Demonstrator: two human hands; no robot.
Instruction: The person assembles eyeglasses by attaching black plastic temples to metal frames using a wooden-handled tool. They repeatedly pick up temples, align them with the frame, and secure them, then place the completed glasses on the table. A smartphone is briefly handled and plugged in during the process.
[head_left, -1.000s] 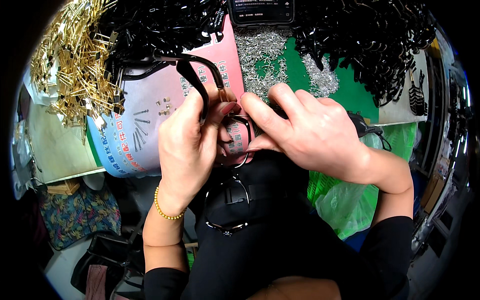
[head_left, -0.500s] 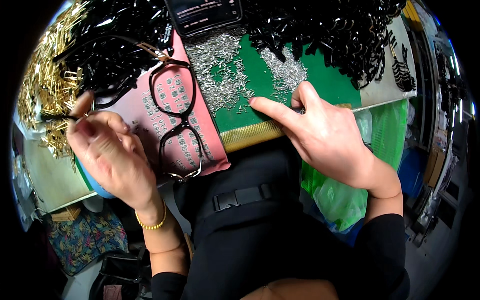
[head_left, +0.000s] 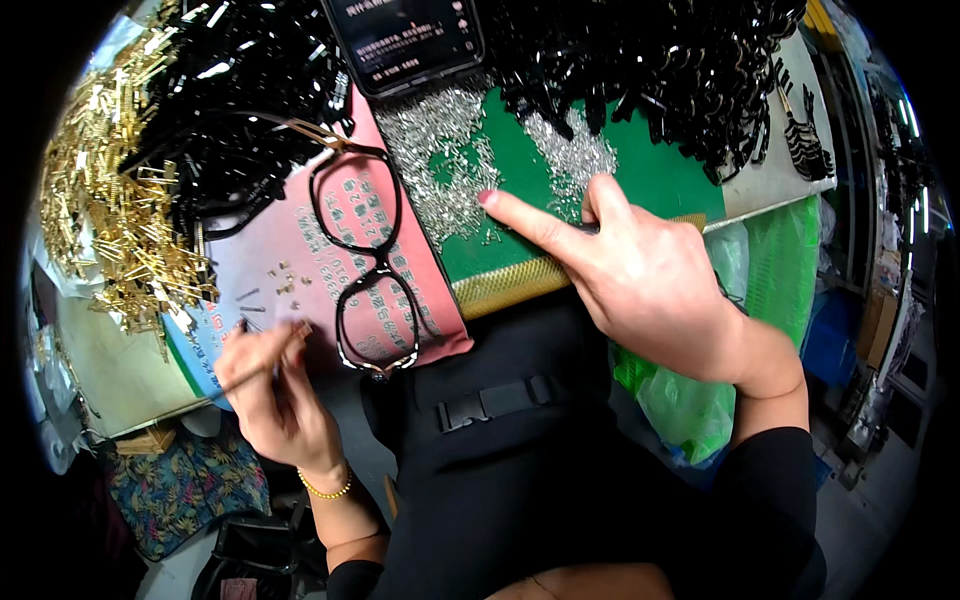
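A black eyeglass frame [head_left: 381,262] lies across the pink printed sheet [head_left: 440,345], with one temple [head_left: 300,126] stretching from its far end toward the black heap. Just left of the frame's near end is my left hand [head_left: 280,405], thumb and fingers pinched together. A thin dark piece seems to be in that pinch, but blur hides its kind. My right hand [head_left: 650,270] reaches its index fingertip to the edge of the loose small silver screws [head_left: 455,205]. Its other fingers curl around a slim dark tool [head_left: 588,228], mostly hidden.
Small gold bits [head_left: 285,277] and dark pins [head_left: 250,297] lie on the sheet. Gold parts [head_left: 115,190] heap at the left, black temples [head_left: 640,60] at the back. A phone [head_left: 408,45] stands behind the screws; a green bag [head_left: 690,400] hangs below the table edge.
My left hand has come down and right, nearer the table's front edge, uncovering the gold bits and pins. My right index fingertip has shifted slightly left among the screws.
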